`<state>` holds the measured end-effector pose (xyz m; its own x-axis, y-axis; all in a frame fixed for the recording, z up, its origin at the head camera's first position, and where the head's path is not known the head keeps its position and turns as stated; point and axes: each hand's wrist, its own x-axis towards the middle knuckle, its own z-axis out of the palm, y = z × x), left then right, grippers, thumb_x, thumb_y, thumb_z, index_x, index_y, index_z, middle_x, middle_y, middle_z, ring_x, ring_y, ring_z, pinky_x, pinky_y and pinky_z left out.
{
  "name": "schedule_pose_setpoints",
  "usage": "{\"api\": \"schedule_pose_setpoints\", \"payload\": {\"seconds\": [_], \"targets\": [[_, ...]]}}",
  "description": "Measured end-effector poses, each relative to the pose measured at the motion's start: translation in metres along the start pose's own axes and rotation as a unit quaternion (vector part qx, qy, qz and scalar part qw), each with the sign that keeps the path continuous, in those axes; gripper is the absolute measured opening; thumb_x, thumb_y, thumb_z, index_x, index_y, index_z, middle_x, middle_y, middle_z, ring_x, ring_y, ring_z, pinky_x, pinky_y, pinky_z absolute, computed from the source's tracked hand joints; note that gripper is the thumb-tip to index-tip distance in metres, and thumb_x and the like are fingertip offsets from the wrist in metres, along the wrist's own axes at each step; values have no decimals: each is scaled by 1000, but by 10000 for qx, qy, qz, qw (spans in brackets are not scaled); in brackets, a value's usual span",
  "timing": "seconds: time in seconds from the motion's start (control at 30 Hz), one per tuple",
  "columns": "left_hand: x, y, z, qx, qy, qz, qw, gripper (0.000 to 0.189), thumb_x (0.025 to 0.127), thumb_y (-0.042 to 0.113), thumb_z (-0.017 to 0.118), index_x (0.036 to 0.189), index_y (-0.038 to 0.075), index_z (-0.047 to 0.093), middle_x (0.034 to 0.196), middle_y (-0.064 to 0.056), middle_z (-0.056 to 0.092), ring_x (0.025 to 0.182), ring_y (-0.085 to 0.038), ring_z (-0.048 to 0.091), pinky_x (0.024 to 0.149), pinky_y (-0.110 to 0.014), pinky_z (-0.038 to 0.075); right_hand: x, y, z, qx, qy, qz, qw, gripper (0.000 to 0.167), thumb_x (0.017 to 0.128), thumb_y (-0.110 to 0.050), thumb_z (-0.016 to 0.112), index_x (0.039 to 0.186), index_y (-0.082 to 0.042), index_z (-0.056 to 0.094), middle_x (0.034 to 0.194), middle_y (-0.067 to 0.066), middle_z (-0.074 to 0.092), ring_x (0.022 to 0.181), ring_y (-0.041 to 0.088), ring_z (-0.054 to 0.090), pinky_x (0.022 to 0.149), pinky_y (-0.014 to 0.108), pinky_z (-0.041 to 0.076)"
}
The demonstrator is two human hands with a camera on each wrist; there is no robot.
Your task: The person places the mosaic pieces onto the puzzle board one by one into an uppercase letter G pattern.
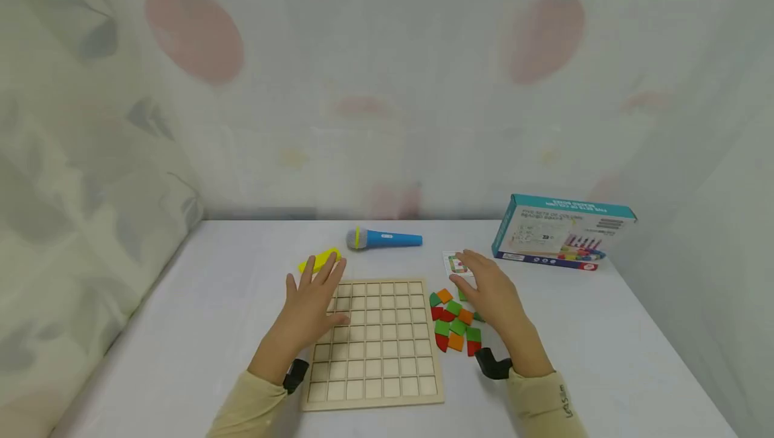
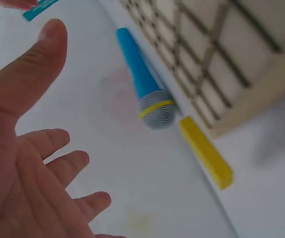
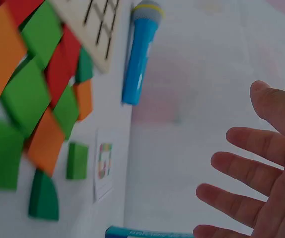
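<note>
My left hand (image 1: 311, 307), fingers spread, is over the left side of a wooden grid board (image 1: 390, 340) and holds nothing. A yellow block (image 1: 320, 259) lies just past its fingertips, and the left wrist view also shows the yellow block (image 2: 206, 152) by the board's edge. My right hand (image 1: 491, 293) is also empty, its fingers extended above the loose coloured pieces (image 1: 457, 327) to the right of the board. These pieces are green, orange and red, some square and some with a curved side. A small printed card (image 1: 452, 265) is partly covered by the right fingers.
Behind the board lies a blue toy microphone (image 1: 393, 240) with a grey head. A teal and white box (image 1: 559, 233) stands at the back right of the white table (image 1: 242, 277). Fabric with fruit prints (image 1: 375, 89) hangs behind the table.
</note>
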<state>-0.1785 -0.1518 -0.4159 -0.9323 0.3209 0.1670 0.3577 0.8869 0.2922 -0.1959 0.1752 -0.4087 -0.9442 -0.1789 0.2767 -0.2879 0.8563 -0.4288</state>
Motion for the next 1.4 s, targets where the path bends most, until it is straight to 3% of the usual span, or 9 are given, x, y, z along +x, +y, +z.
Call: {"api": "schedule_pose_setpoints", "payload": {"seconds": [0.23, 0.47, 0.67, 0.83, 1.13, 1.4], "targets": [[-7, -25, 12, -134, -715, -150, 9972, 108, 60, 37, 83, 148, 15, 23, 154, -8, 14, 138, -43, 3, 95, -74, 7, -7, 27, 7, -70, -413, 268, 9988, 47, 89, -33, 60, 129, -10, 53, 131, 13, 52, 121, 32, 47, 96, 52, 39], [-14, -45, 17, -254, -1418, -397, 9888, 122, 43, 42, 88, 146, 12, 28, 153, -11, 14, 135, -48, 6, 91, -77, 7, -17, 45, 11, -269, -893, 659, 9935, 47, 85, -26, 66, 128, -10, 54, 127, 14, 55, 118, 33, 49, 95, 53, 40], [-17, -58, 23, -774, -1759, -463, 9803, 128, 38, 43, 88, 147, 15, 26, 154, -10, 11, 135, -49, 4, 90, -78, 7, -22, 53, 17, -382, -1225, 794, 9885, 44, 79, -18, 72, 120, -7, 61, 119, 15, 59, 113, 34, 52, 94, 51, 41], [-17, -64, 27, -914, -2071, -516, 9727, 133, 36, 39, 89, 148, 15, 21, 155, -9, 8, 137, -45, -1, 93, -76, 6, -26, 61, 20, -447, -1312, 843, 9868, 39, 77, -16, 74, 114, -6, 64, 111, 10, 62, 109, 31, 54, 92, 50, 43], [-20, -63, 24, -889, -2159, -481, 9712, 132, 38, 34, 90, 148, 13, 20, 155, -8, 8, 138, -42, -3, 96, -73, 5, -29, 61, 22, -548, -1366, 776, 9861, 24, 77, -13, 74, 100, -9, 70, 100, 4, 62, 98, 24, 57, 88, 46, 47], [-20, -59, 22, -963, -2178, -609, 9693, 131, 40, 31, 90, 148, 13, 20, 155, -8, 8, 138, -42, -3, 97, -72, 3, -25, 57, 22, -810, -1366, 748, 9845, 23, 77, -11, 72, 99, -7, 69, 94, 2, 62, 87, 20, 58, 83, 43, 50]]}}
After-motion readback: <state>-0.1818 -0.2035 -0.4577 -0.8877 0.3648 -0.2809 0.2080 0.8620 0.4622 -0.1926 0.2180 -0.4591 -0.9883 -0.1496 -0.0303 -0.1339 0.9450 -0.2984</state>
